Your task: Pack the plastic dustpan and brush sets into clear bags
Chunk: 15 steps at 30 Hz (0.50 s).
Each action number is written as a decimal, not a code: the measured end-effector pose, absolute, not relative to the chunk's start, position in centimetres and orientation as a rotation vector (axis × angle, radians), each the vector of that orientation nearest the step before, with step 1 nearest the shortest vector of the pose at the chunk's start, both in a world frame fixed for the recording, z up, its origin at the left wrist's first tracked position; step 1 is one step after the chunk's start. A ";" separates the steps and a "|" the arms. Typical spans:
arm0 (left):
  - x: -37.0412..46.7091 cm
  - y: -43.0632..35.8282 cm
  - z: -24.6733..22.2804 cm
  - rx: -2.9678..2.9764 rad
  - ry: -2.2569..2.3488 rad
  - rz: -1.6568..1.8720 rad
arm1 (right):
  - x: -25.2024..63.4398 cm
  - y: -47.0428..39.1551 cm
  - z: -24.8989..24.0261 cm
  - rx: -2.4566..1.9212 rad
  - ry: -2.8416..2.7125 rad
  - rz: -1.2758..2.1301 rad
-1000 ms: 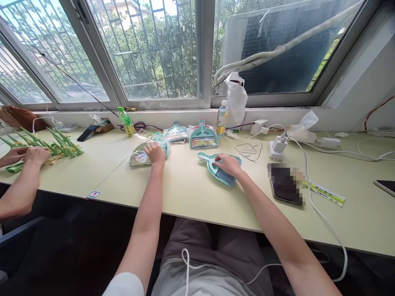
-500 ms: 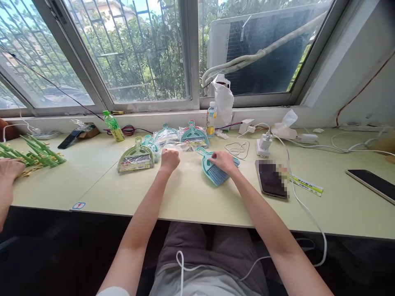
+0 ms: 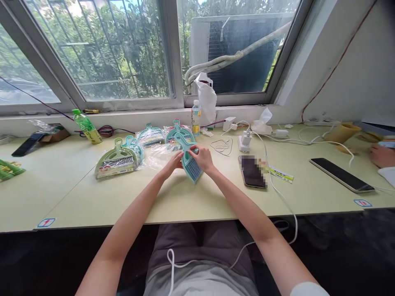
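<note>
A teal dustpan and brush set (image 3: 193, 167), its bristles pointing down toward me, is held up over the table between both hands. My left hand (image 3: 173, 165) is closed on its left side, with some fingers hidden behind it. My right hand (image 3: 203, 158) grips it from the right, thumb on the front near the handle. Just left of my left hand lies crumpled clear plastic (image 3: 156, 156). A green dustpan set (image 3: 118, 160) in packaging stands farther left, with a teal packaged set (image 3: 150, 135) behind it and another, red-edged one (image 3: 176, 127) by the bottle.
A phone (image 3: 253, 172) and a green-white strip (image 3: 280, 174) lie to my right, near a white charger (image 3: 245, 142) and cable. Bottles (image 3: 87, 127) stand by the window. Another phone (image 3: 341, 174) lies farther right, where another person's hand (image 3: 382, 155) shows.
My left hand has come over from beside the plastic and taken hold of the dustpan set. My right hand has raised and tilted it. The view has turned right.
</note>
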<state>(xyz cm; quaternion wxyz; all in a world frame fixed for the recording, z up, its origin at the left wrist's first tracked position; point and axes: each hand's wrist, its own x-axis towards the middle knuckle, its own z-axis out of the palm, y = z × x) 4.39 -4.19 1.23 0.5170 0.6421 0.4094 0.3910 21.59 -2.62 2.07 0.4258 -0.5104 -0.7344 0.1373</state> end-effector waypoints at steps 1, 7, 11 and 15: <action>4.6 -4.3 1.2 1.506 0.974 0.900 | 21.7 -2.5 2.0 -1.288 -1.824 0.369; 5.1 -4.4 0.3 1.371 1.076 0.926 | 23.1 -2.0 2.0 -1.358 -1.833 0.579; 5.2 -3.9 -0.4 1.238 1.104 0.972 | 29.7 -2.9 4.5 -1.464 -1.734 0.318; 5.0 -3.5 -0.5 1.224 1.056 1.016 | 43.5 -5.4 5.6 -1.810 -1.421 0.005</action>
